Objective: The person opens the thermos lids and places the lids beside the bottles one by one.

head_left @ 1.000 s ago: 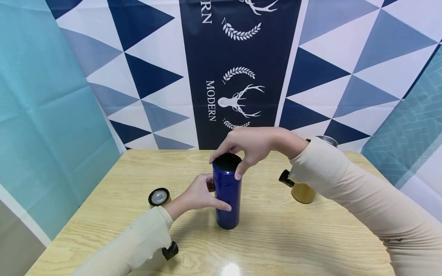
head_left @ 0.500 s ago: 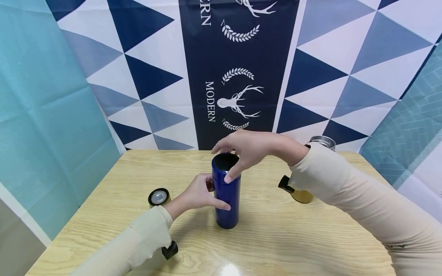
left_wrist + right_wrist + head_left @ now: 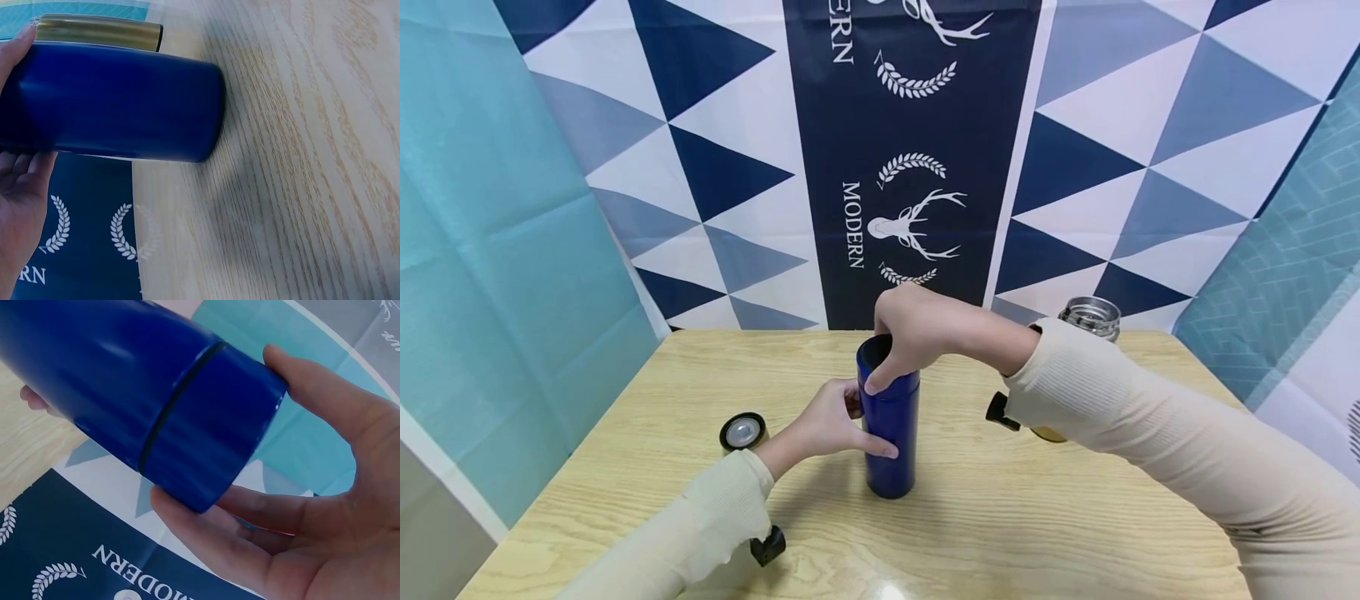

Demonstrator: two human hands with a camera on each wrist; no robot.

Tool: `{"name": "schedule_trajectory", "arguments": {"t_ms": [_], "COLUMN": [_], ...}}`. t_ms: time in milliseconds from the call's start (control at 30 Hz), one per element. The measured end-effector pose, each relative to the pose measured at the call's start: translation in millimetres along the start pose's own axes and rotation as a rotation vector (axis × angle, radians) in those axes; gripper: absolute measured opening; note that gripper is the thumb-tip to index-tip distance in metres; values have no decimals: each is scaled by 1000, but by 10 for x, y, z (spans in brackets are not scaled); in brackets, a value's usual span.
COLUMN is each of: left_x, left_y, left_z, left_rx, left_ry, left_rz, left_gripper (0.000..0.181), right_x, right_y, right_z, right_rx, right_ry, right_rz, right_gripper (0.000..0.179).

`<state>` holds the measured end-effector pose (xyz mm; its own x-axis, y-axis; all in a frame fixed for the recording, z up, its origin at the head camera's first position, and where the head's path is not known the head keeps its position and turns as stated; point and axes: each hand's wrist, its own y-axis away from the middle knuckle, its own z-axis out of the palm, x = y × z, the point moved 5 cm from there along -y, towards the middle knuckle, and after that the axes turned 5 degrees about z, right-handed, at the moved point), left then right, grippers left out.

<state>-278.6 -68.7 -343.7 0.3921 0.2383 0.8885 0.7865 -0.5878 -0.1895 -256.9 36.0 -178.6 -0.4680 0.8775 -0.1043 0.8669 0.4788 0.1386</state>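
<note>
Bottle (image 3: 898, 417) upright on table (image 3: 1000, 517); left hand (image 3: 826, 421) grips it midway, right hand (image 3: 919, 329), arched above, pinches cap (image 3: 215, 425).

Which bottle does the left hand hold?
The blue bottle, upright under the right hand; the gold one stands apart, partly behind the right sleeve.

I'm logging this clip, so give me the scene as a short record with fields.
main item: blue bottle, upright on the wooden table
cap: on the bottle; whether it is tight cannot be told
left hand: thumb and fingers around the bottle's body
right hand: thumb and fingers pinch the cap
right side: gold bottle, partly hidden by the right sleeve in the head view
left side: black-rimmed round piece beside the left sleeve
</note>
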Motion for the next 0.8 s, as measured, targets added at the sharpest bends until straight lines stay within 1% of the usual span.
{"name": "schedule_trajectory", "arguments": {"t_ms": [100,300,400,567,800], "left_x": [-4,9,5,-2,-8], "left_y": [-1,-20,-22,-23,-35], "left_z": [5,3,0,3,-7], "left_rx": [-5,-10,-10,-11,-9], "left_ry": [6,9,9,10,28], "left_rz": [1,38,39,37,42], "left_gripper": [58,52,51,51,51], "right_x": [2,3,6,26,35], "right_y": [2,3,-3,-16,-13], "right_z": [13,14,13,20,5], "right_rx": [7,4,-6,-28,-33], "right_ry": [-15,-16,-27,-42,-46], "right_rz": [-46,-160,-202,-241,-306], "right_gripper": [34,33,31,35,36]}}
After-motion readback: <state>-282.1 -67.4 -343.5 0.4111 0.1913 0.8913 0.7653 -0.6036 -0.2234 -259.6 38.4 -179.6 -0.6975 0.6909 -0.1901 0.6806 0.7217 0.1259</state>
